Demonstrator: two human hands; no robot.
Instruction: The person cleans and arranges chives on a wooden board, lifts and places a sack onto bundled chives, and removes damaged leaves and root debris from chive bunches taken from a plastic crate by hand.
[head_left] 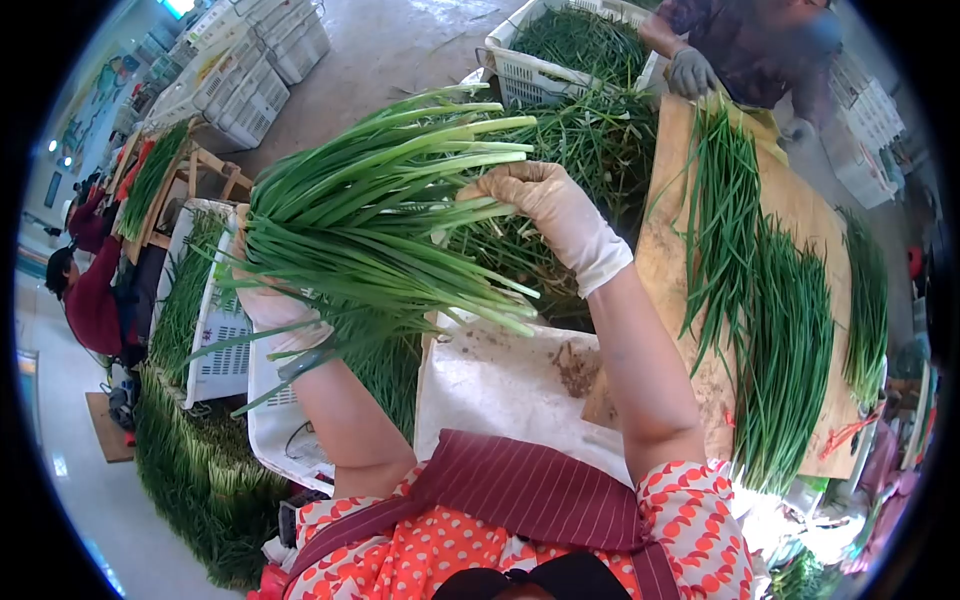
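Observation:
A loose, fanned-out bunch of garlic chives (370,220) is held up in front of me, its pale stem ends pointing right. Wearing a thin whitish glove, my left hand (275,308) is closed around the leafy end at the left; leaves hide part of its fingers. My right hand (545,205), in a similar, stained glove, pinches some stem ends at the bunch's right edge. Below and behind the bunch lies a heap of loose chive leaves (590,150). Beside my right forearm, more chives (785,330) lie in long rows on a wooden board (670,190).
A white crate (520,80) full of greens stands at the back, near a co-worker's gloved hand (692,74). At left are another white crate (222,345), bundled chives (215,480), stacked crates (245,90) and a person in dark red (95,300). White sheeting (500,385) lies before me.

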